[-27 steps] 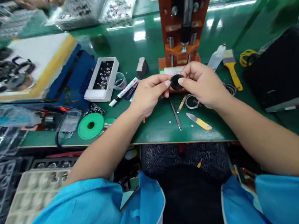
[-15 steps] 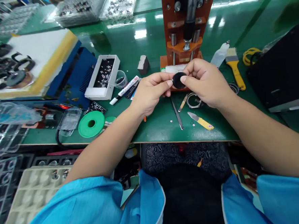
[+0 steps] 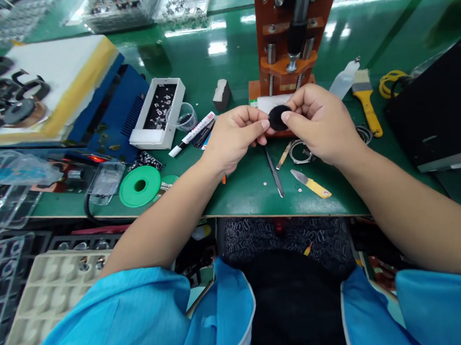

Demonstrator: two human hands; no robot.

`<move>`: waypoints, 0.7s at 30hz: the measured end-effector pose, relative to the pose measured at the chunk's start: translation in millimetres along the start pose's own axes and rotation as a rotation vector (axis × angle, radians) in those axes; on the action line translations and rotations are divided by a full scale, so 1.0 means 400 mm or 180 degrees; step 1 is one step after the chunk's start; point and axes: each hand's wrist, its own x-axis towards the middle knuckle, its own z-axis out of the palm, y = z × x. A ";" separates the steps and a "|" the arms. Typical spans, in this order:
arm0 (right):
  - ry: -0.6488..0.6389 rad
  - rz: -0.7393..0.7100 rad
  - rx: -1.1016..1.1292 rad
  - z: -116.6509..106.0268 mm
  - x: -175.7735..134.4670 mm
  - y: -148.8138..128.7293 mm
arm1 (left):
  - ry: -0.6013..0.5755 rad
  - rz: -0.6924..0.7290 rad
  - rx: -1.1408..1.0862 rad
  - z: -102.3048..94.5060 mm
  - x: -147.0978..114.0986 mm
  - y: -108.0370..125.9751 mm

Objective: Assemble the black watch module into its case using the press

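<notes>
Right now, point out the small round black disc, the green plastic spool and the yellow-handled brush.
small round black disc (image 3: 277,117), head view, on its dark face between both hands' fingertips.
green plastic spool (image 3: 139,186), head view, on its flat top beside the centre hole.
yellow-handled brush (image 3: 368,109), head view, on the yellow handle.

Both hands' grip on black disc (image 3: 277,117), green bench (image 3: 247,187)

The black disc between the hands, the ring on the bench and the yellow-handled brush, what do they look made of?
Black disc: dull and matte with no glare, likely plastic or rubber; hard to tell which. Ring: silvery with bright glints, apparently bare metal. Brush: glossy yellow handle, probably plastic or painted wood, with pale bristles. Left hand and right hand both pinch the disc.
</notes>
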 end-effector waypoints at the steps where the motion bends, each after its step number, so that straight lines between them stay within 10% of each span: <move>1: 0.0003 -0.0033 -0.0046 0.000 -0.001 -0.001 | 0.0017 0.0022 0.0049 0.002 0.000 0.001; 21: -0.0341 -0.0792 -0.2024 0.009 -0.035 -0.009 | 0.0405 0.1030 0.2258 0.001 -0.002 -0.028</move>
